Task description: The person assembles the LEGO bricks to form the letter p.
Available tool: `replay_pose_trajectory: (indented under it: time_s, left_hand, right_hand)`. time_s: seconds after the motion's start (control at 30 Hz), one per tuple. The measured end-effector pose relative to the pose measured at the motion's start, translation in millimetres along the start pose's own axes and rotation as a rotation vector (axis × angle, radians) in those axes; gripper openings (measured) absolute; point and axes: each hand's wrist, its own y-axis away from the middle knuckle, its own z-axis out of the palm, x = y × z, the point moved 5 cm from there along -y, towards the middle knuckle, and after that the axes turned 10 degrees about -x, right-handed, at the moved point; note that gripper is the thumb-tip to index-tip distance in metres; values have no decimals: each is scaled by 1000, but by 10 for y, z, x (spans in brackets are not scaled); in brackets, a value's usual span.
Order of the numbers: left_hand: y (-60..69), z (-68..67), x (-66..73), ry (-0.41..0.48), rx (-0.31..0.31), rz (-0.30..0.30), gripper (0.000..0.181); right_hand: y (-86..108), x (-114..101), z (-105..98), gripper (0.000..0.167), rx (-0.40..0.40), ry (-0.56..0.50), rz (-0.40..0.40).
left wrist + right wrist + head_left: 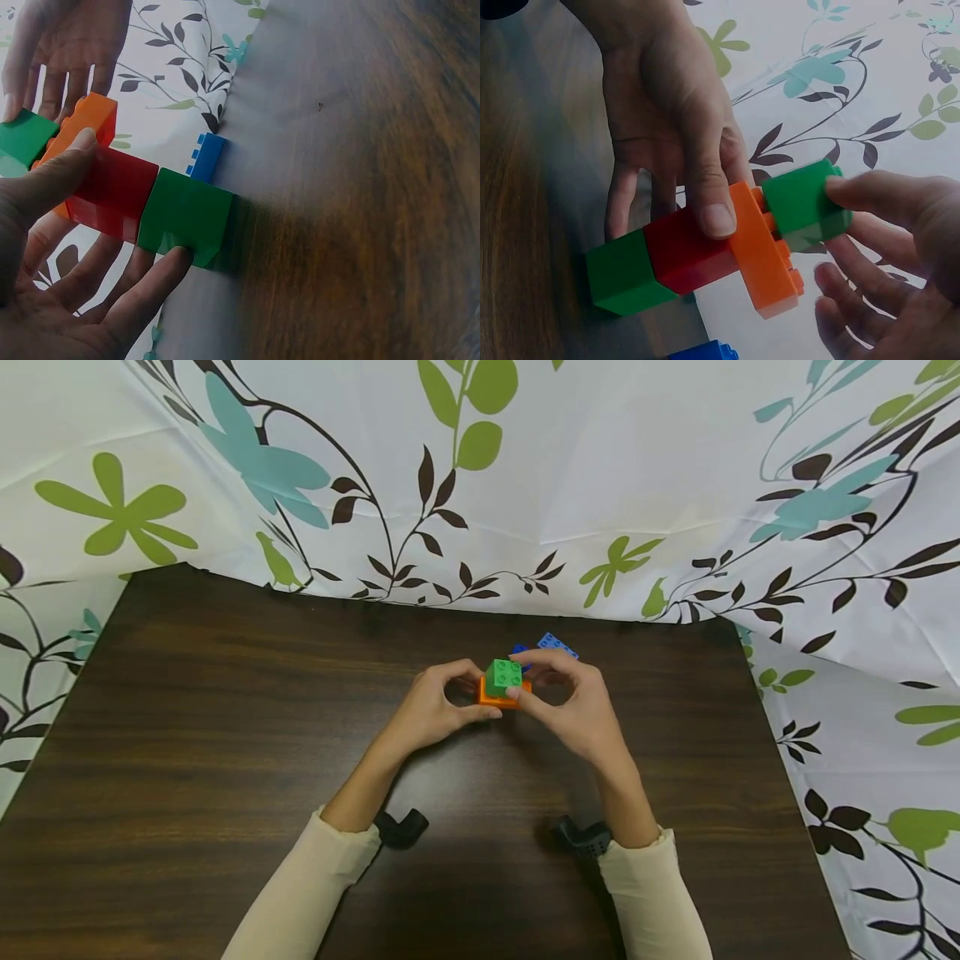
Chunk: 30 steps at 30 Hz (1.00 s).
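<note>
A stack of toy building bricks stands on the table, with a green brick (626,271) at the bottom and a red brick (682,255) on it. Above these lies a longer orange brick (763,262), studs up. My left hand (435,706) grips the stack around the red brick, its thumb reaching the orange one. Between thumb and fingers, my right hand (581,702) pinches a second green brick (503,675) at the orange studs. Some studs show beside that green brick, and I cannot tell whether it is fully seated.
Behind the stack lie a light blue brick (557,645) and a darker blue brick (519,651), the latter partly hidden by my right hand. A leaf-patterned white cloth (525,527) borders the dark wooden table (262,710) at the back and sides.
</note>
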Motion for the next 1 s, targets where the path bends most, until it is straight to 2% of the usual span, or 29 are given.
replay_pose_trajectory:
  time_s: [0.13,0.7,1.0]
  left_hand:
    - [-7,5,-9,-8,-2,3,30]
    - [8,3,-19,3,9,9,29]
    - [-3,13,-16,10,8,9,30]
  right_hand:
    - [-2,-12,7,37,-37,14,-5]
    - [-73,-96,6,34,-90,141,-20]
    - [-64,-118,8,34,-90,167,-27]
